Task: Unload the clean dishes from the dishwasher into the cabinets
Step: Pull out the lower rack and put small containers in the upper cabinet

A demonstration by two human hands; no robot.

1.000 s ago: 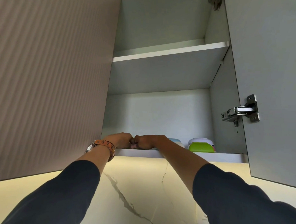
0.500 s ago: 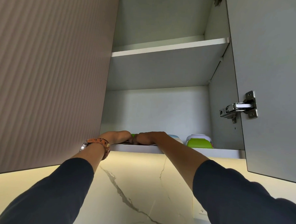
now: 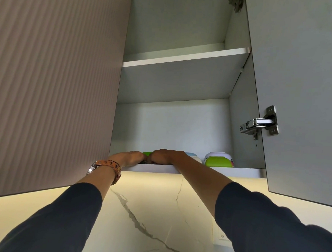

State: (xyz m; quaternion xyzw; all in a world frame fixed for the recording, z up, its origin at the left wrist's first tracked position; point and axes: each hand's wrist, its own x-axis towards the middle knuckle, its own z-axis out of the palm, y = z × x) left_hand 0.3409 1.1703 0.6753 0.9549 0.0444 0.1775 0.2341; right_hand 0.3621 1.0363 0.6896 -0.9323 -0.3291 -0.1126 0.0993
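I look up into an open wall cabinet. My left hand (image 3: 129, 158) and my right hand (image 3: 165, 156) rest knuckle to knuckle on the front of the bottom shelf (image 3: 239, 171). Both are curled over a low dish (image 3: 148, 162), of which only a dark sliver shows under the fingers. Just behind the hands, a green bowl (image 3: 147, 154) peeks out between them. A pale blue bowl (image 3: 193, 156) sits right of my right wrist. Further right stands a green and white bowl (image 3: 218, 160). The dishwasher is out of view.
The cabinet's grey door (image 3: 303, 93) hangs open on the right, its metal hinge (image 3: 259, 123) jutting inward. A ribbed beige door (image 3: 50, 84) covers the neighbouring cabinet on the left. An upper shelf (image 3: 182, 57) spans the cabinet above. Lit marble backsplash (image 3: 149, 210) lies below.
Both hands have slid a little deeper onto the bottom shelf and flattened down. A green bowl now shows between them. My view has shifted slightly.
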